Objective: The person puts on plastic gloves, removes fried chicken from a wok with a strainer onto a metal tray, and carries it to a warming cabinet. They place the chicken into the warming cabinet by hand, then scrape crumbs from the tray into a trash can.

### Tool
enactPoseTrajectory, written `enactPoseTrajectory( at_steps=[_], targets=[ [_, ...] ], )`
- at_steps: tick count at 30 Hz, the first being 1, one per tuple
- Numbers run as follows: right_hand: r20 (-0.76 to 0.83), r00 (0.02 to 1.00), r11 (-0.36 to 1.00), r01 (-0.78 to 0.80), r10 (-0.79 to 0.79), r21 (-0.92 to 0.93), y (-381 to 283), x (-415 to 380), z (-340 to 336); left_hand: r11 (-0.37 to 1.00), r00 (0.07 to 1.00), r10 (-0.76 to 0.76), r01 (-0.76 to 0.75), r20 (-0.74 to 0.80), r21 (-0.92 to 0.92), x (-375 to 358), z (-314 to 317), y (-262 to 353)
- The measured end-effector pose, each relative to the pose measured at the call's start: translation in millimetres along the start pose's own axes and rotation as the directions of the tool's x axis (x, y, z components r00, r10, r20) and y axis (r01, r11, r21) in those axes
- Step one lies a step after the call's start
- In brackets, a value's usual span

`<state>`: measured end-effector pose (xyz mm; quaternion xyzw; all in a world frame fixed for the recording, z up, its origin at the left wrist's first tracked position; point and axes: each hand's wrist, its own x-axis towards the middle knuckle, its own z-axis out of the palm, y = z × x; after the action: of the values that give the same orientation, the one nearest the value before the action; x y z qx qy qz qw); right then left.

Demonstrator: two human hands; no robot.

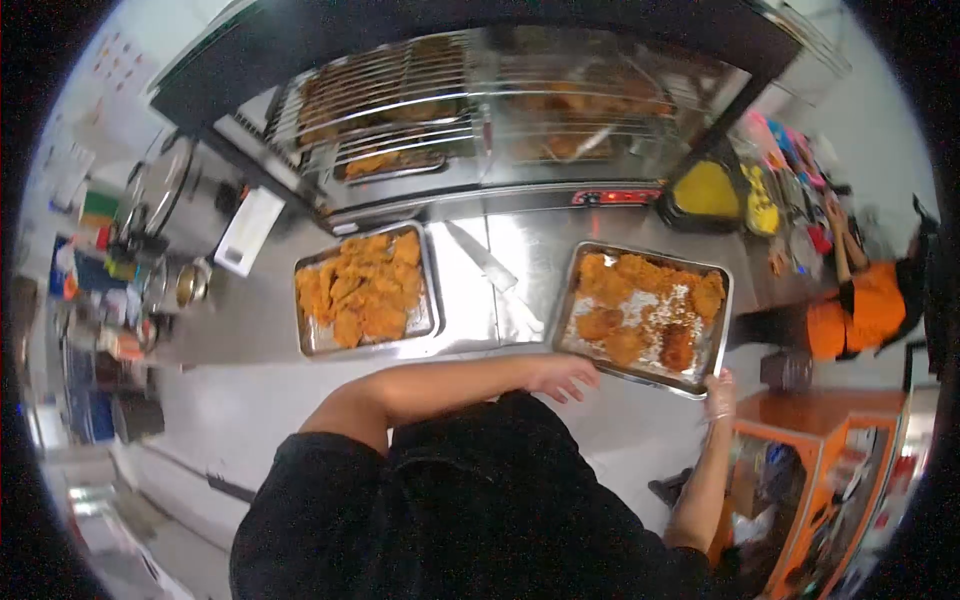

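A metal tray with pieces of fried food and loose crumbs sits slightly turned on the right part of the steel counter. My right hand, in a clear plastic glove, grips its near right corner. My left hand is held just off the near left corner, fingers apart and nothing in them. To the left, a second metal tray is heaped with golden fried pieces. Between the trays lies a large knife, its handle towards me.
Behind the counter stands a glass display warmer with wire racks of fried food. A white box and a steel cooker are at left. At right are a yellow-filled container, a person in orange and an orange shelf unit.
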<state>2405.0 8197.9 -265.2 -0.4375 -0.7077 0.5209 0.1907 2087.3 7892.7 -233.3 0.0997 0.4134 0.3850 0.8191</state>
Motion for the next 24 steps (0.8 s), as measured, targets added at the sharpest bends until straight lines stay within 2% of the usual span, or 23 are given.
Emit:
enactPoseTrajectory(
  at_steps=[1, 2, 3, 4, 5, 6, 7, 8, 9, 10, 11, 12, 13, 14, 15, 16, 17, 20, 23, 24],
  targets=[
    [0.019, 0.999, 0.999, 0.032, -0.032, -0.026, 11.0, 26.2, -8.8, 0.983, 1.000, -0.007, 0.009, -0.010, 0.182, 4.5, -0.2, 2.3],
    [0.033, 0.998, 0.997, 0.064, -0.062, -0.051, 12.6, 45.2, -11.7, 0.966, 0.996, 0.059, -0.039, -0.070, 0.256, 2.4, -0.9, 2.2],
    [0.159, 0.987, 0.999, -0.023, 0.027, -0.028, 12.1, 65.9, -15.3, 0.936, 0.983, 0.129, -0.078, -0.127, 0.342, -3.4, -5.2, 4.8],
    [0.190, 0.982, 0.991, 0.028, -0.003, -0.128, 24.2, 90.1, -14.1, 0.895, 0.963, 0.199, -0.103, -0.180, 0.434, -11.7, -11.8, 8.3],
    [0.218, 0.976, 0.972, 0.078, -0.028, -0.223, 48.1, 117.2, -15.1, 0.908, 0.931, 0.285, -0.187, -0.226, 0.375, -25.5, -19.2, 7.6],
    [0.246, 0.968, 0.941, 0.128, -0.049, -0.314, 63.9, 135.8, -13.3, 0.882, 0.872, 0.406, -0.295, -0.274, 0.368, -38.0, -29.2, -1.2],
    [0.190, 0.982, 0.965, 0.033, 0.017, -0.259, 51.4, 137.5, 4.4, 0.841, 0.796, 0.514, -0.395, -0.319, 0.370, -47.7, -45.6, -15.3],
    [0.260, 0.965, 0.962, 0.027, 0.046, -0.271, 39.4, 140.2, 19.9, 0.737, 0.680, 0.656, -0.482, -0.328, 0.474, -42.5, -83.6, -43.6],
    [0.328, 0.942, 0.958, 0.023, 0.075, -0.286, 23.7, 142.4, 34.7, 0.789, 0.610, 0.611, -0.412, -0.505, 0.456, -62.6, -97.9, -60.4],
    [0.395, 0.913, 0.953, 0.024, 0.103, -0.303, 16.2, 149.4, 45.9, 0.788, 0.534, 0.613, -0.354, -0.583, 0.504, -91.1, -103.6, -73.5],
    [0.448, 0.890, 0.918, 0.110, 0.078, -0.380, 20.0, 156.7, 56.8, 0.792, 0.450, 0.608, -0.287, -0.654, 0.538, -120.0, -108.7, -86.1],
    [0.474, 0.879, 0.964, 0.079, 0.052, -0.253, 26.2, 158.1, 74.1, 0.828, 0.380, 0.560, -0.263, -0.736, 0.495, -142.1, -118.1, -106.8],
    [0.479, 0.878, 0.957, 0.116, 0.026, -0.264, 46.5, 166.9, 90.1, 0.840, 0.312, 0.543, -0.201, -0.780, 0.504, -163.9, -126.8, -129.4],
    [0.476, 0.880, 0.950, 0.147, 0.002, -0.277, 64.0, 173.5, 99.4, 0.874, 0.246, 0.482, -0.200, -0.841, 0.443, -186.9, -118.7, -140.6],
    [0.487, 0.871, 0.895, 0.263, -0.061, -0.359, 63.3, 174.1, 108.0, 0.902, 0.180, 0.417, -0.204, -0.891, 0.381, -206.6, -109.8, -150.1],
    [0.507, 0.854, 0.818, 0.374, -0.120, -0.436, 57.9, 172.0, 122.4, 0.917, 0.158, 0.381, -0.192, -0.911, 0.350, -219.1, -112.3, -166.3],
    [0.516, 0.857, 0.909, 0.208, 0.009, -0.362, 39.7, 162.2, 133.5, 0.931, 0.131, 0.342, -0.184, -0.931, 0.316, -227.8, -116.7, -185.2],
    [0.575, 0.818, 0.974, 0.124, 0.008, -0.190, 23.0, 145.2, 163.5, 0.933, 0.047, 0.302, -0.221, -0.952, 0.284, -239.3, -126.2, -246.6],
    [0.541, 0.834, 0.918, 0.124, 0.109, -0.377, 32.0, 137.4, 183.6, 0.962, 0.024, 0.135, -0.243, -0.990, 0.126, -236.6, -133.9, -299.3],
    [0.509, 0.858, 0.917, 0.140, 0.077, -0.374, 23.1, 130.5, 185.7, 0.962, 0.020, 0.129, -0.247, -0.991, 0.120, -235.5, -130.2, -311.9]
  ],
)
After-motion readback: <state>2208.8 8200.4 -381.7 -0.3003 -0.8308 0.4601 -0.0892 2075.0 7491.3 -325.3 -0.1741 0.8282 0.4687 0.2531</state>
